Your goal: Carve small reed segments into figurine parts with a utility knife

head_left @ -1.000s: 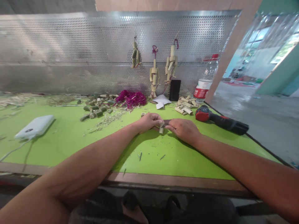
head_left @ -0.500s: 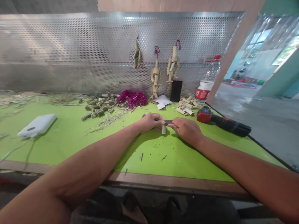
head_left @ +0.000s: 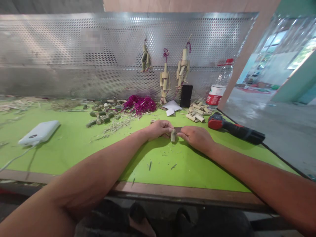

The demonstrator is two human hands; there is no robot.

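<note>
At the middle of the green table, my left hand (head_left: 160, 129) is closed, its thumb and fingers pinching a short bamboo piece (head_left: 173, 135). The piece stands roughly upright, with its lower end near the tabletop. My right hand (head_left: 197, 136) is wrapped round a dark flat blade (head_left: 177, 129), whose handle, if it has one, is hidden in the fist. The blade lies just behind the bamboo's upper end; whether they touch I cannot tell. Beyond my left hand, a small bamboo ring (head_left: 152, 121) peeks out.
Cut bamboo pieces (head_left: 101, 116) and purple string (head_left: 140, 104) lie at the back. More pale bamboo pieces (head_left: 197, 112) and a cordless drill (head_left: 235, 129) are to the right. A white power bank (head_left: 39, 132) sits left. Bamboo figures (head_left: 165, 80) hang on the perforated metal panel (head_left: 118, 79).
The blade has shifted to behind the bamboo piece, whose upper end now shows. My right hand has dropped slightly. My left hand stays in place.
</note>
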